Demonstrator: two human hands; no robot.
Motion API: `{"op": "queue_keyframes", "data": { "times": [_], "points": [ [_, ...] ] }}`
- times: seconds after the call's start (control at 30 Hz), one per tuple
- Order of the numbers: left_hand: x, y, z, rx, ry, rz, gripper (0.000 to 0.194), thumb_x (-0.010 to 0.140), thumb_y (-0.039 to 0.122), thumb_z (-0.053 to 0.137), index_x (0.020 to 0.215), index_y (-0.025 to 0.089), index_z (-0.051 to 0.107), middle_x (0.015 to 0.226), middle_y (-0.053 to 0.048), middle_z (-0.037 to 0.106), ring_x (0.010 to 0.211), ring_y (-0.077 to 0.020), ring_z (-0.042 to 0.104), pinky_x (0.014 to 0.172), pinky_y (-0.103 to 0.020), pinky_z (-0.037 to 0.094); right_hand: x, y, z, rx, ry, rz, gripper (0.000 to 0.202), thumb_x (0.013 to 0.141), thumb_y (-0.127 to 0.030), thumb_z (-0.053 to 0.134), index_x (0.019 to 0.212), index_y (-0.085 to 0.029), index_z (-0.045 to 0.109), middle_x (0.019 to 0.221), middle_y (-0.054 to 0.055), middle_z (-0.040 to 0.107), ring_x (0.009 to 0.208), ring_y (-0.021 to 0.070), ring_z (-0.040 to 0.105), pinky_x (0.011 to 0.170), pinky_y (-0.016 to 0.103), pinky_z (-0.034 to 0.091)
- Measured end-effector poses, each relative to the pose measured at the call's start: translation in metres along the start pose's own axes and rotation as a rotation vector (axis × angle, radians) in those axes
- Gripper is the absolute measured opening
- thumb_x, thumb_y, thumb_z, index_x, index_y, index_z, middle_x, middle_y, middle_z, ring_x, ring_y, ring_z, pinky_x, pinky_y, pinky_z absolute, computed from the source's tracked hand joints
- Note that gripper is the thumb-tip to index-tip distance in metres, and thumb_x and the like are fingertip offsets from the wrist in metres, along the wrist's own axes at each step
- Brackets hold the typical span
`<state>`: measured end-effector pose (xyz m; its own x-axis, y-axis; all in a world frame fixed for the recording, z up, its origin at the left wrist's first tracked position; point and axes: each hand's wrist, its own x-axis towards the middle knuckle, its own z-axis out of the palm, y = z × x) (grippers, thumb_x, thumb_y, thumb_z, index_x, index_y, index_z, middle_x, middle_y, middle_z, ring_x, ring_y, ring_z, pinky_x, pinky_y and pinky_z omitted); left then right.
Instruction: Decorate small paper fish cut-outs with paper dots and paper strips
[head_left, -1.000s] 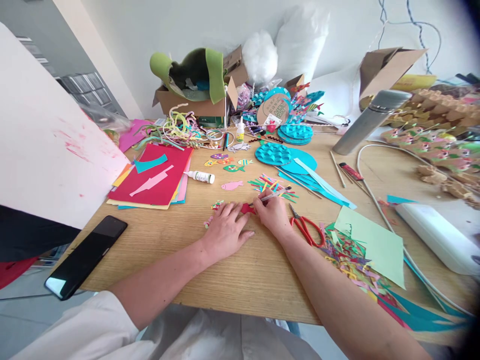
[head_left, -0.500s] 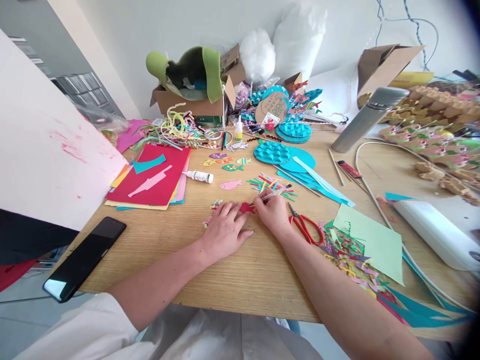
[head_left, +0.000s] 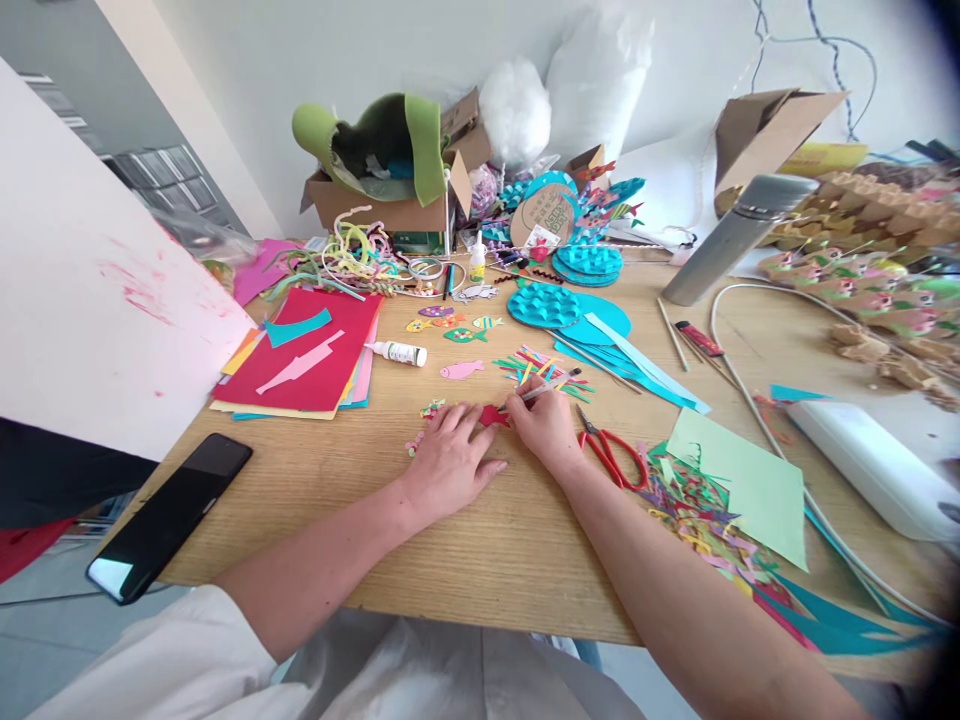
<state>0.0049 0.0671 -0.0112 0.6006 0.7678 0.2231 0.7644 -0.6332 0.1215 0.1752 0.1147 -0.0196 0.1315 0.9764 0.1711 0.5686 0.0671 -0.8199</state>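
My left hand (head_left: 453,450) lies flat on the table with its fingers stretched out, the fingertips resting on a small red paper cutout (head_left: 493,415). Part of that cutout is hidden under the fingers. Just to its right, my right hand (head_left: 541,428) is closed around a slim pen (head_left: 559,381), whose tip is at the red paper. Thin coloured paper strips (head_left: 536,365) lie beyond the right hand. A pink paper fish (head_left: 461,370) and several decorated paper fish (head_left: 465,335) lie farther back. Small paper bits (head_left: 433,409) sit beside the left fingertips.
Red-handled scissors (head_left: 613,455) lie right of my right hand, by paper scraps (head_left: 697,510) and a green sheet (head_left: 750,480). A glue bottle (head_left: 400,353) and stacked coloured paper (head_left: 300,370) are to the left. A phone (head_left: 172,515) overhangs the table edge. A grey flask (head_left: 739,240) stands back right.
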Motion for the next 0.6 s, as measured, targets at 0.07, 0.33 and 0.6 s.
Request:
{"op": "queue_keyframes", "data": {
  "times": [0.07, 0.33, 0.6],
  "points": [
    [-0.0002, 0.0001, 0.0001, 0.001, 0.0, 0.0, 0.05, 0.094, 0.048, 0.046, 0.13, 0.016, 0.056, 0.139, -0.015, 0.051, 0.13, -0.0297, 0.04, 0.112, -0.049, 0.029, 0.0002, 0.0012, 0.0006, 0.008, -0.004, 0.0, 0.011, 0.072, -0.026, 0.05, 0.063, -0.022, 0.048, 0.051, -0.002, 0.056, 0.049, 0.0148, 0.052, 0.052, 0.025, 0.034],
    [-0.0001, 0.0005, -0.0009, 0.004, 0.0, -0.003, 0.049, 0.093, 0.048, 0.047, 0.129, 0.017, 0.057, 0.139, -0.014, 0.052, 0.13, -0.0302, 0.042, 0.11, -0.05, 0.031, 0.0005, 0.0025, 0.0006, 0.021, 0.029, -0.002, 0.01, 0.071, -0.025, 0.05, 0.062, -0.022, 0.047, 0.049, -0.002, 0.054, 0.045, 0.0141, 0.049, 0.049, 0.025, 0.032],
    [0.0006, 0.0009, -0.0022, -0.011, -0.005, -0.009, 0.048, 0.093, 0.047, 0.048, 0.129, 0.017, 0.057, 0.139, -0.015, 0.052, 0.13, -0.0299, 0.042, 0.11, -0.051, 0.031, 0.0002, 0.0004, 0.0003, -0.007, 0.007, 0.007, 0.012, 0.072, -0.027, 0.05, 0.062, -0.022, 0.048, 0.048, -0.001, 0.056, 0.047, 0.0155, 0.052, 0.05, 0.025, 0.034]
  ]
}}
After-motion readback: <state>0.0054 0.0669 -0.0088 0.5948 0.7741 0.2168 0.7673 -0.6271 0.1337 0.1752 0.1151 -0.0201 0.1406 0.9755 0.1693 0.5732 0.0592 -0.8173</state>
